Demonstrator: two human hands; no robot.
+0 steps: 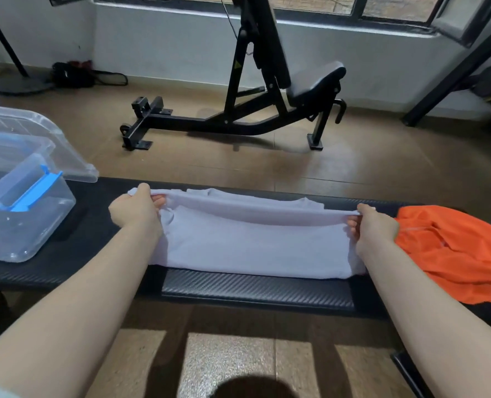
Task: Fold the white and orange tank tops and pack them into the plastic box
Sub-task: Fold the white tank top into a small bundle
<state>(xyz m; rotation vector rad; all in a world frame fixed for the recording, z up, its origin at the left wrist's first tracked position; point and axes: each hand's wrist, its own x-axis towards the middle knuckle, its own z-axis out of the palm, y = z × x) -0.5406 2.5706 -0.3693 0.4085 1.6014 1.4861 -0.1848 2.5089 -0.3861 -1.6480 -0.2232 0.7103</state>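
- Lying lengthwise left to right on the bench (255, 285), the white top (252, 242).
- Left hand (135, 211) and right hand (373, 228) each pinch an end of its lifted far edge.

Soft daylight from windows (353, 7) behind; floor (238, 168) sheen; wide-angle bending at edges; slight blur.

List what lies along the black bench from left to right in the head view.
plastic box → left hand → white tank top → right hand → orange tank top
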